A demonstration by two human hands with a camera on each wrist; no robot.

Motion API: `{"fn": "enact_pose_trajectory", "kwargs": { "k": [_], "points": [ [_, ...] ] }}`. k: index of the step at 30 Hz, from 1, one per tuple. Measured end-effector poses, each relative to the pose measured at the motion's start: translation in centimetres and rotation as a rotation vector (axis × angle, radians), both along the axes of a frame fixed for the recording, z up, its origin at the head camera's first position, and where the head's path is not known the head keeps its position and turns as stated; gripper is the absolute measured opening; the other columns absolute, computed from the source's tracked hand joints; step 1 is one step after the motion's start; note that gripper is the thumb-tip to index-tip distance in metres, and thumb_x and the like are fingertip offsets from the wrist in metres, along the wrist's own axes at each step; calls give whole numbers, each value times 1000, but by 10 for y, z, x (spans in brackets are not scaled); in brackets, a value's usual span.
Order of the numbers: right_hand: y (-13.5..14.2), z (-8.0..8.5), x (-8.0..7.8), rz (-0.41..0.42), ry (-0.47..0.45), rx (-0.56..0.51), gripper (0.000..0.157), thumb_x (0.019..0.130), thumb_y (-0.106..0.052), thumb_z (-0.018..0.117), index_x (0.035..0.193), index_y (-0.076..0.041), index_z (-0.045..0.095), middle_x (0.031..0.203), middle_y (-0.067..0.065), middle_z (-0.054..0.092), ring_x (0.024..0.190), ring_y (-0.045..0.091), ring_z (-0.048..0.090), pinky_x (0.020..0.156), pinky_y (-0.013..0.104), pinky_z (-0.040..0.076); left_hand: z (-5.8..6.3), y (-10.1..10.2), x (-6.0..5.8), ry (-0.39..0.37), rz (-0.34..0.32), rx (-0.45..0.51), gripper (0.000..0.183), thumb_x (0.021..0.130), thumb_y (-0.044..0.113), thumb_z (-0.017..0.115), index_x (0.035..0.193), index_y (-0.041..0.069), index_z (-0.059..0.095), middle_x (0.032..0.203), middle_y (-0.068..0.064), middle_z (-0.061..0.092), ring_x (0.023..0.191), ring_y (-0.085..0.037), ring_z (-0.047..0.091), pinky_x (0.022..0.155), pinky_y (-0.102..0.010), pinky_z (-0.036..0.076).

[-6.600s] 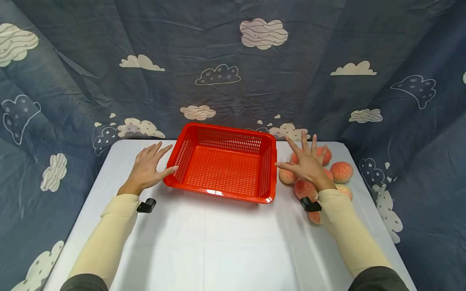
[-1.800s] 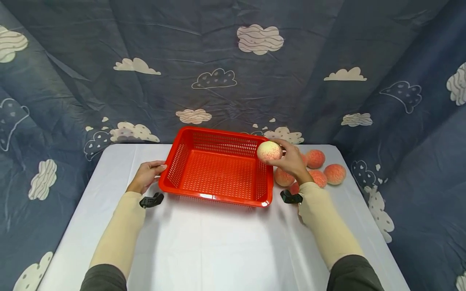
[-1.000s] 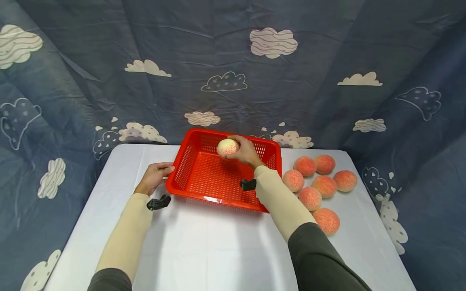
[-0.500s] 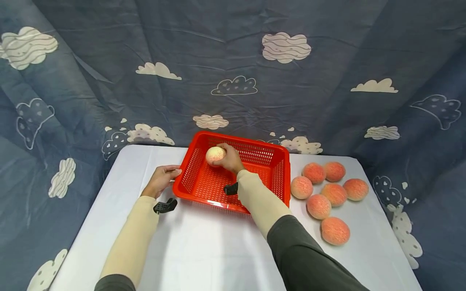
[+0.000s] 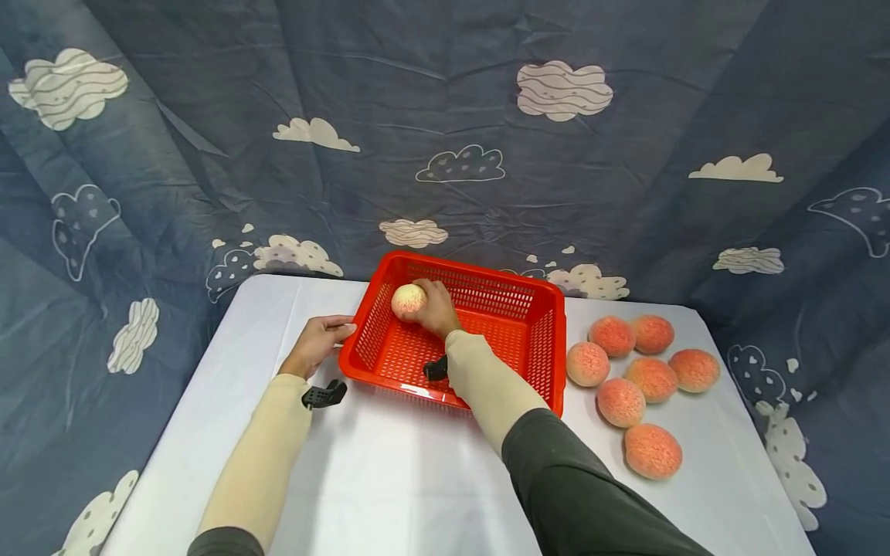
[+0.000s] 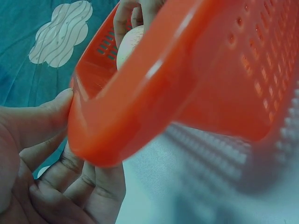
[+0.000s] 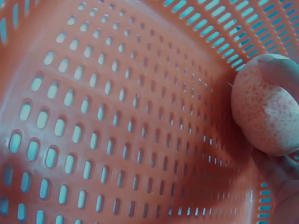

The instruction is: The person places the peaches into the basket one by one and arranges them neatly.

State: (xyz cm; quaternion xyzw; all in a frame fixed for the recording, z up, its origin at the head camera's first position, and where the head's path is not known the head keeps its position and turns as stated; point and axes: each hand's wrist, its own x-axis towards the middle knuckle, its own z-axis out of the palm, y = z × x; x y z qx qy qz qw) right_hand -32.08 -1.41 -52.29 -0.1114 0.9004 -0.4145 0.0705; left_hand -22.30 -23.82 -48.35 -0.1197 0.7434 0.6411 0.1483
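Note:
A red plastic basket (image 5: 480, 273) with slotted walls stands on the white-covered table. My left hand (image 5: 316, 344) holds its left rim; in the left wrist view the thumb (image 6: 56, 105) lies against the rim's outer side and the fingers are curled beneath. Down inside the basket's back left part, my right hand (image 5: 439, 310) grips a pale yellow and pink peach (image 5: 409, 300). The right wrist view shows this peach (image 7: 266, 105) low by the slotted wall, with fingers around it and its far side hidden.
Several orange-red peaches (image 5: 621, 402) lie loosely grouped on the white table cloth (image 5: 389, 494) right of the basket. Behind the table hangs a dark blue curtain (image 5: 389, 93) with cloud prints.
Both hands were spread beside the basket at first. The left hand has taken hold of the rim. The right hand has picked up a peach and moved it left and down into the basket.

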Motion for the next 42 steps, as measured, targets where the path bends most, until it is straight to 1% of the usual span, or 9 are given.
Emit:
{"fn": "enact_pose_trajectory", "kwargs": {
  "k": [5, 9, 12, 18, 25, 31, 34, 38, 42],
  "points": [
    [9, 0, 7, -29, 13, 8, 75, 73, -31, 85, 137, -13, 50, 128, 15, 45, 111, 33, 52, 94, 51, 46, 2, 10, 0, 4, -12, -3, 41, 98, 12, 57, 134, -5, 52, 115, -15, 64, 85, -11, 62, 74, -25, 54],
    [17, 2, 12, -34, 14, 30, 80, 72, -34, 85, 139, -15, 47, 130, 13, 43, 113, 32, 52, 94, 49, 46, 4, 17, 1, 0, -27, -15, 41, 98, 13, 56, 135, -5, 51, 119, -18, 62, 88, -13, 62, 75, -26, 54],
    [24, 7, 14, -33, 12, 22, 82, 72, -32, 85, 142, -15, 44, 133, 14, 40, 116, 33, 51, 95, 49, 46, 5, 20, 1, -10, -31, -28, 41, 98, 13, 56, 135, -3, 52, 123, -19, 60, 90, -14, 62, 76, -26, 54],
    [42, 27, 21, -20, -6, -24, 83, 75, -24, 84, 144, -13, 40, 141, 17, 34, 127, 38, 43, 99, 53, 42, 7, 26, 1, -13, -43, -39, 42, 99, 14, 55, 136, -3, 50, 126, -21, 58, 91, -14, 61, 78, -27, 54],
    [72, 52, 36, 29, -33, -42, 82, 76, -20, 83, 145, -14, 39, 145, 17, 32, 132, 37, 37, 103, 54, 37, 9, 26, 3, -3, -67, -47, 43, 99, 14, 54, 137, -6, 48, 122, -20, 59, 87, -12, 62, 78, -27, 54],
    [99, 68, 53, 68, -17, -48, 80, 76, -26, 83, 143, -12, 41, 144, 17, 37, 131, 36, 39, 105, 52, 35, 11, 18, 7, -7, -63, -87, 44, 100, 16, 53, 138, -5, 46, 125, -21, 57, 89, -11, 62, 81, -29, 55],
    [114, 79, 62, 78, -14, -45, 77, 77, -28, 83, 142, -12, 44, 143, 13, 39, 130, 34, 41, 105, 50, 36, 12, 14, 9, -2, -67, -106, 46, 100, 18, 53, 139, -5, 45, 129, -22, 55, 91, -10, 61, 82, -29, 54],
    [136, 90, 74, 95, -16, -60, 73, 78, -26, 82, 140, -12, 46, 143, 11, 41, 128, 36, 43, 102, 52, 39, 13, 11, 10, -1, -78, -115, 46, 101, 18, 51, 140, -5, 44, 131, -23, 53, 90, -8, 61, 82, -28, 54],
    [161, 94, 88, 97, -9, -107, 69, 79, -22, 81, 138, -10, 48, 142, 11, 44, 126, 37, 46, 101, 53, 41, 15, 9, 11, -8, -81, -140, 46, 101, 18, 50, 141, -4, 43, 133, -24, 52, 89, -7, 61, 81, -26, 54]
  ]
}}
